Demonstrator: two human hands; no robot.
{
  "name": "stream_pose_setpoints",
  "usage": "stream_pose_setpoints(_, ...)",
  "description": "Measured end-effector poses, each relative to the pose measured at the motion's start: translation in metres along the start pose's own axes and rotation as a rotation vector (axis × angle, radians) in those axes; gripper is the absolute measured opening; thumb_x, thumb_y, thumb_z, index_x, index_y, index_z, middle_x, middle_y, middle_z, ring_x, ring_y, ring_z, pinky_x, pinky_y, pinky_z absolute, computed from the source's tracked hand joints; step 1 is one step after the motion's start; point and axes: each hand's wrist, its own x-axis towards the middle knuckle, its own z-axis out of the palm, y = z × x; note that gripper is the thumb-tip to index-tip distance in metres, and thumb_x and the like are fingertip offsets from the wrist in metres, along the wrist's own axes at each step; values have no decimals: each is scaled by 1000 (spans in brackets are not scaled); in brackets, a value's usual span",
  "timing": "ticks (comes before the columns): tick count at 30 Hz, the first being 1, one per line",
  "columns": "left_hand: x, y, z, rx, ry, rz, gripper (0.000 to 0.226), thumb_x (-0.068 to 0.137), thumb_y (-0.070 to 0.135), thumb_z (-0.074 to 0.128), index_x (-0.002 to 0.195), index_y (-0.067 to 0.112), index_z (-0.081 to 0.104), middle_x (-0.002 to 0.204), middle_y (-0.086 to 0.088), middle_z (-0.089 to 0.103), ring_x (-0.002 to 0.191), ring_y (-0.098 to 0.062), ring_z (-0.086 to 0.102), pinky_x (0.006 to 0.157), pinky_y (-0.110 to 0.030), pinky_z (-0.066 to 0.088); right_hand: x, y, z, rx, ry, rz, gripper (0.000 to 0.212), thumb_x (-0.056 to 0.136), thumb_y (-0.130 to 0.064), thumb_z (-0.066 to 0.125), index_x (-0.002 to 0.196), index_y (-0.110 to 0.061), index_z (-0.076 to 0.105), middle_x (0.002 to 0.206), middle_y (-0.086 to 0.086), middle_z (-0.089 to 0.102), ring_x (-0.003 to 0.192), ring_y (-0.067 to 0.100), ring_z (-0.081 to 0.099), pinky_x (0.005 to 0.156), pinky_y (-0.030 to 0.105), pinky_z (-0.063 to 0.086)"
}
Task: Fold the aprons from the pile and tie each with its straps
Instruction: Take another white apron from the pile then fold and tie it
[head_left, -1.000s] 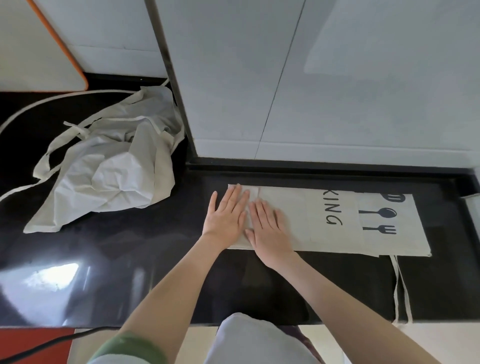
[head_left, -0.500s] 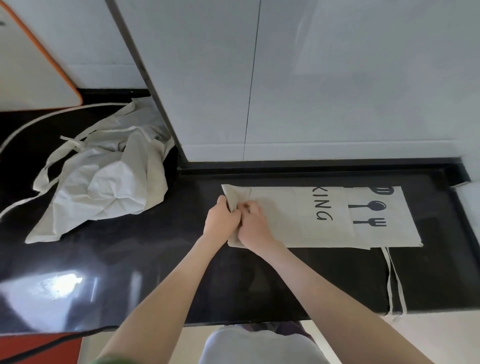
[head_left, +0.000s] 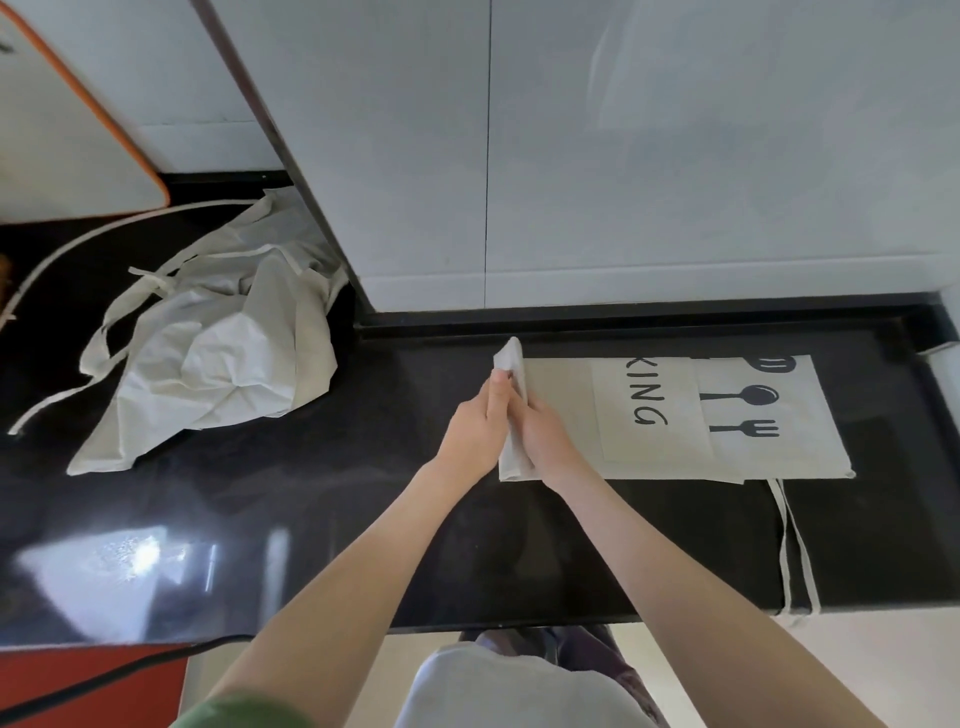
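Left hand (head_left: 475, 431) and right hand (head_left: 545, 439) pinch the raised end of the apron (head_left: 675, 457) — its long axis runs rightward.

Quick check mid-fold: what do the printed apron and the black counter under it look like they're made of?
The apron looks like unbleached cotton or light canvas with a matte finish: off-white, with crisp fold edges, and its lifted end stands stiffly where the left hand and right hand pinch it. The counter looks like polished black stone, perhaps granite or a composite: its gloss mirrors a bright glare.
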Motion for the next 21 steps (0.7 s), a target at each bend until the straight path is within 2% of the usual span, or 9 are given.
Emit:
stream_pose_setpoints(3,6,-2,3,42,111,-25,45,104,42,26,119,13,58,111,-1,62,99,-16,59,85,-28,48,4,9,-11,160,38,105,31,101,-43,42,116,-19,55,107,5,64,94,19,62,86,34,54)
stream_pose_setpoints(5,13,-5,6,130,165,-113,32,103,29,38,123,9,52,109,-5,59,90,-17,59,70,-24,47,7,17,-18,174,74,202,23,102,-37,42,111,-19,52,102,4,60,89,19,59,78,30,50)
stream_pose_setpoints(7,17,-5,9,176,156,-210,29,101,23,41,125,8,48,103,-4,58,82,-14,55,62,-20,44,7,23,-23,160,136,263,23,100,-34,43,111,-16,52,101,6,59,90,21,58,79,35,49)
stream_pose_setpoints(11,23,-1,23,83,96,-296,31,100,27,43,124,9,50,99,1,54,86,-14,52,73,-26,43,10,29,-33,331,145,339,22,101,-30,42,113,-14,50,104,10,58,91,23,56,79,36,49)
stream_pose_setpoints(14,24,-1,31,64,67,-303,27,98,27,44,109,5,56,94,-3,56,85,-18,52,75,-32,45,10,33,-35,372,66,389,22,103,-36,37,118,-21,43,103,4,54,97,22,54,90,42,50)
stream_pose_setpoints(17,24,-5,34,78,98,-289,21,97,22,44,97,5,55,82,-2,55,75,-17,51,67,-30,43,11,37,-30,226,92,332,18,102,-34,39,115,-21,39,102,1,51,94,20,52,86,37,49)
stream_pose_setpoints(19,26,-5,35,115,118,-284,17,98,22,43,93,7,50,78,1,52,72,-16,49,63,-29,41,14,39,-27,58,216,201,20,99,-31,48,112,-18,39,101,0,50,92,19,55,74,26,48)
stream_pose_setpoints(21,27,-5,34,145,127,-274,17,99,22,42,91,7,47,77,1,50,69,-16,47,61,-29,39,15,40,-27,-146,267,58,24,97,-29,53,114,-17,40,101,-4,48,89,17,55,69,22,46)
